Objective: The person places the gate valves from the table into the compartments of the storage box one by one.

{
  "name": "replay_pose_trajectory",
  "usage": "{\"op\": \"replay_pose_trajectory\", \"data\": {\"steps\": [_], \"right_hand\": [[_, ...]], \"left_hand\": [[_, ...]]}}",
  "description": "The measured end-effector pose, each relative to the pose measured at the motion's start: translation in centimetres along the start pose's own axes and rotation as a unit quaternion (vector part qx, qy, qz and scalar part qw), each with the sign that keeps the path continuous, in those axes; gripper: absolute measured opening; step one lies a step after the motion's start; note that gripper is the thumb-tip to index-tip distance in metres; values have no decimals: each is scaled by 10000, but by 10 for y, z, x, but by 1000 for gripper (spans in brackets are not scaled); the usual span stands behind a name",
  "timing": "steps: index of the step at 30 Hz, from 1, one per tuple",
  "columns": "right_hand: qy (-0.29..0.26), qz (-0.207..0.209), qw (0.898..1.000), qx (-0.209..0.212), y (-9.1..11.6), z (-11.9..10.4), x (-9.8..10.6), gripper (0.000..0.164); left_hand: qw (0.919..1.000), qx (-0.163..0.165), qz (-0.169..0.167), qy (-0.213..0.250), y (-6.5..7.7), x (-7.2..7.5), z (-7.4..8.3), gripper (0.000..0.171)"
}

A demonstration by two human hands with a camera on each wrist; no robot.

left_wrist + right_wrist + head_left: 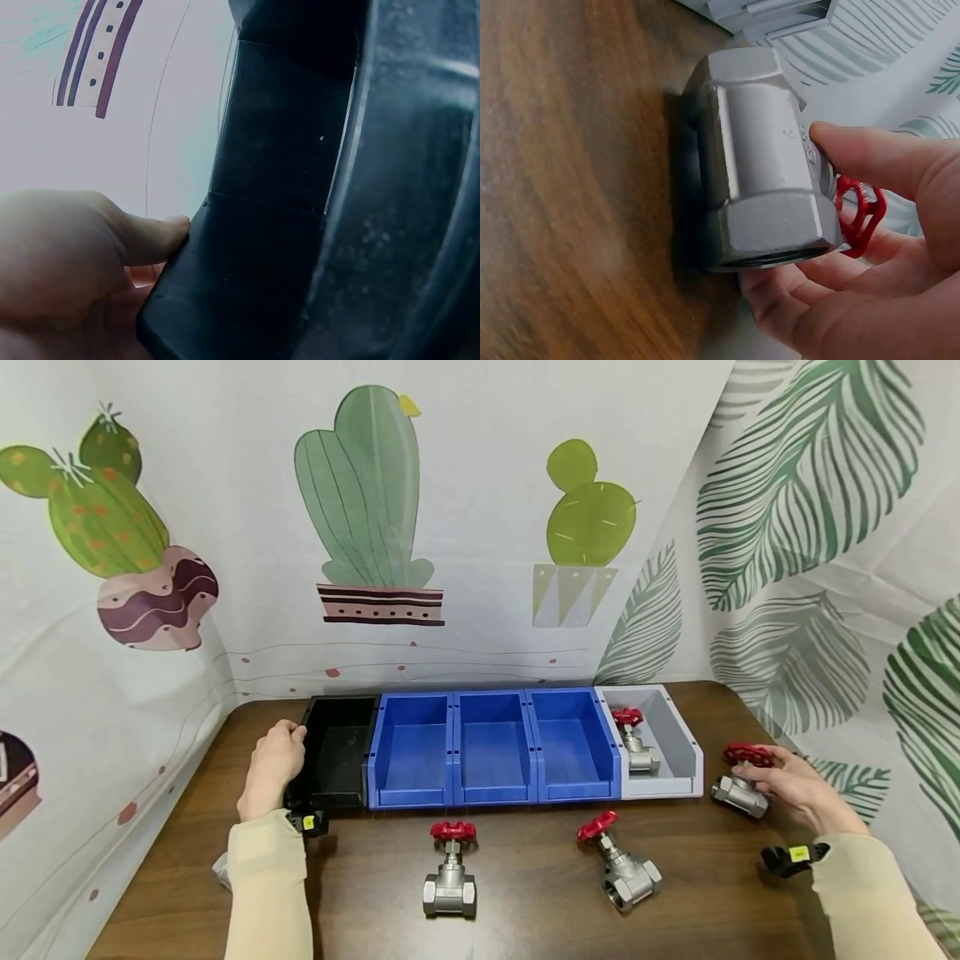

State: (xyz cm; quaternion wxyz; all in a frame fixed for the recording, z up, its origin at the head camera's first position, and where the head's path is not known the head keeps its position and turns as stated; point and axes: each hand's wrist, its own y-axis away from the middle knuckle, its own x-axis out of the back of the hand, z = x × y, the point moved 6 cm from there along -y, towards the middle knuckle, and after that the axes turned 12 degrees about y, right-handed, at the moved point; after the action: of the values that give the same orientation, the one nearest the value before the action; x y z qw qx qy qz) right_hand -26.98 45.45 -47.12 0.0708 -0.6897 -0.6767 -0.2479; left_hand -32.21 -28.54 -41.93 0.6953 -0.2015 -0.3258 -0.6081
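Observation:
My left hand [273,766] holds the left wall of a black bin [341,797]; in the left wrist view the thumb [161,236] lies against the edge of that wall. On the right, my right hand [806,789] holds a metal gate valve [741,796] with a red handwheel, just right of the grey bin [660,787]. The right wrist view shows the valve body [761,150] close to the tabletop, thumb on one side and fingers beneath. Another gate valve [633,743] lies inside the grey bin.
Three blue bins [495,795] stand in a row between the black and grey ones. Two more gate valves lie in front, one at the middle [450,889] and one further right [630,878]. A patterned cloth [480,527] hangs behind the wooden table [525,927].

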Motion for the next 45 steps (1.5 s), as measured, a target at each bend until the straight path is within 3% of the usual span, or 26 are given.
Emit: {"op": "replay_pose_trajectory", "data": {"steps": [7, 12, 19, 30, 39, 45], "right_hand": [[-1006, -39, 9948, 184, 2, -3, 1, 44], [-1037, 33, 9941, 315, -1, -14, -1, 43], [-679, 209, 9956, 614, -5, -31, -1, 42], [-1248, 520, 9851, 1059, 7, -52, 4, 40], [-492, 982, 9878, 1105, 16, -65, 7, 39], [804, 1584, 9734, 1444, 27, -84, 12, 37]], "left_hand": [[10000, -13, 0, -5, 1, 1, -2, 44], [10000, 15, 66, 6, 4, 5, -6, 44], [10000, 74, 43, 39, 8, 7, -9, 43], [10000, 6, 50, -19, 6, 6, -5, 42], [10000, -41, -14, -22, 5, 3, 0, 43], [10000, -43, -37, -31, 4, 0, 2, 43]]}}
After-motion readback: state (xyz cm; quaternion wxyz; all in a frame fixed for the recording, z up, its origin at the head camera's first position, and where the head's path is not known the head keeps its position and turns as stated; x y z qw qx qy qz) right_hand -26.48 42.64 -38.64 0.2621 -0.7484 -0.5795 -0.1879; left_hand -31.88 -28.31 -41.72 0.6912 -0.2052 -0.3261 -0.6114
